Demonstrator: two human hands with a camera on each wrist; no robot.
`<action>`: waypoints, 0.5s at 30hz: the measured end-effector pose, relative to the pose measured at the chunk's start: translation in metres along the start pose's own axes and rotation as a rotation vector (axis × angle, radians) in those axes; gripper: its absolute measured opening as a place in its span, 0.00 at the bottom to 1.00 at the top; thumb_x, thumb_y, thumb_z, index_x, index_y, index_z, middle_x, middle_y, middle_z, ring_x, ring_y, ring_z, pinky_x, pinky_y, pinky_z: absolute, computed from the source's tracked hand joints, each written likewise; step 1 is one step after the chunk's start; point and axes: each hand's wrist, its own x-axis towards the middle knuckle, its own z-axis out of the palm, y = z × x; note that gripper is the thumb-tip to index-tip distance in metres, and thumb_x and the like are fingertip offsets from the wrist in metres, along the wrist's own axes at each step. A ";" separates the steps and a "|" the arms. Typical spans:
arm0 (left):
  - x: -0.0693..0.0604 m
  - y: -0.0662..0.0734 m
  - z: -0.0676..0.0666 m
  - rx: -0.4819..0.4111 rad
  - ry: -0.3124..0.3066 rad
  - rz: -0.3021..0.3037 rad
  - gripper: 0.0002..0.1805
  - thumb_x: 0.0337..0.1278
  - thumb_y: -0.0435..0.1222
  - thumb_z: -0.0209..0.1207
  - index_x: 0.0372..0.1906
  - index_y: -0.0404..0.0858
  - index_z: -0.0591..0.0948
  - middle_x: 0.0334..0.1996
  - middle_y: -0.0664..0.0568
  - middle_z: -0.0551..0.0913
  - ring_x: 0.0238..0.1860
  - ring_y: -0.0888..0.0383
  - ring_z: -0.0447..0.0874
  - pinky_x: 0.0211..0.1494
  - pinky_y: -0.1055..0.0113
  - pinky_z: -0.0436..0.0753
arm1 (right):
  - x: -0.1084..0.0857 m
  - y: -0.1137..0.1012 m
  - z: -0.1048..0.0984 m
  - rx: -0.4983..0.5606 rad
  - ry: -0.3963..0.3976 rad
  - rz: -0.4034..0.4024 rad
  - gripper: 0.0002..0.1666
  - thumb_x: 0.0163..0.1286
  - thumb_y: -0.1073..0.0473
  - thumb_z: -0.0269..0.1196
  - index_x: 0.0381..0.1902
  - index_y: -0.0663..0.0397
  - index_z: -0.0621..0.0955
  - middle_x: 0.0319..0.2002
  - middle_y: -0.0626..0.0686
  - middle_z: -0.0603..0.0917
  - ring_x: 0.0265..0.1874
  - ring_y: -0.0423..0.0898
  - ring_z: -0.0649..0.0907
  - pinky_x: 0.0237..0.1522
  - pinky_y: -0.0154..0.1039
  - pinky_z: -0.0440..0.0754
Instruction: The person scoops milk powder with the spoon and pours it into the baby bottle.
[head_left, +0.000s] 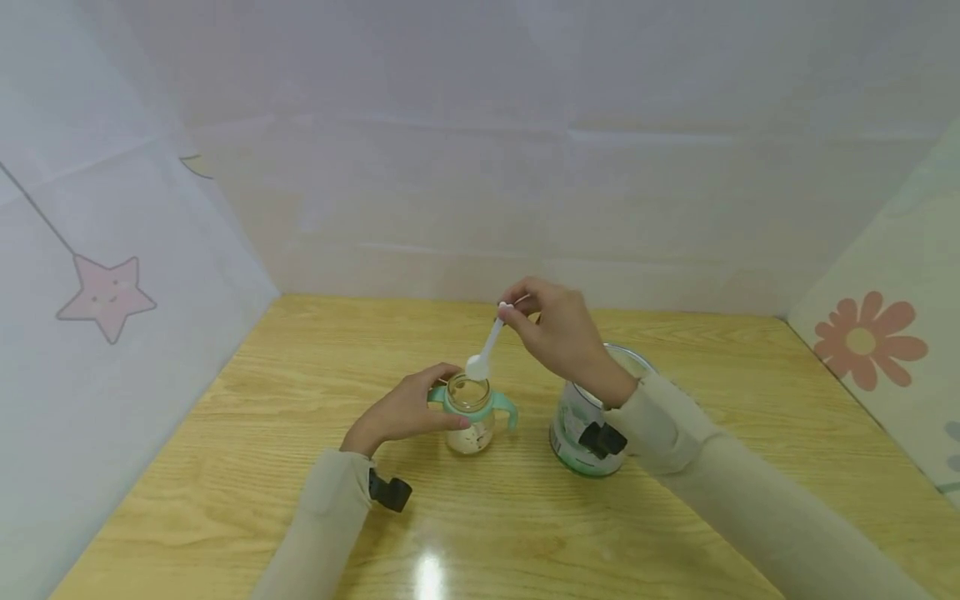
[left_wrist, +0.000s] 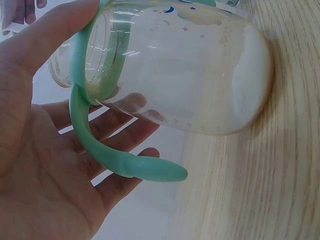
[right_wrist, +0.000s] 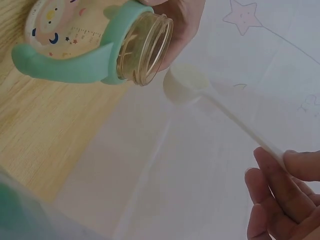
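Observation:
A clear baby bottle point(head_left: 470, 433) with a mint-green collar and two handles stands uncapped on the table. White powder lies at its bottom in the left wrist view. My left hand point(head_left: 412, 406) holds it from the left, thumb on the collar point(left_wrist: 79, 55) and fingers round the far side. Between thumb and fingertips, my right hand point(head_left: 558, 329) pinches the end of a white measuring scoop point(right_wrist: 240, 122). The scoop's bowl point(head_left: 477, 367) hangs just over the bottle's open mouth point(right_wrist: 150, 50), tilted; a pale filling seems to show inside.
Right of the bottle, partly under my right forearm, stands an open can point(head_left: 573, 421) with a green and white label. Wooden table point(head_left: 450, 533) lies beneath everything. Pale printed sheets point(head_left: 480, 167) rise behind it and on both sides.

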 end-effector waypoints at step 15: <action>-0.001 0.001 -0.001 0.006 -0.010 0.000 0.37 0.51 0.47 0.68 0.65 0.42 0.68 0.56 0.50 0.77 0.57 0.49 0.74 0.60 0.47 0.74 | -0.018 -0.004 0.002 -0.049 -0.046 -0.003 0.04 0.64 0.65 0.65 0.36 0.60 0.80 0.33 0.56 0.87 0.33 0.48 0.86 0.35 0.44 0.80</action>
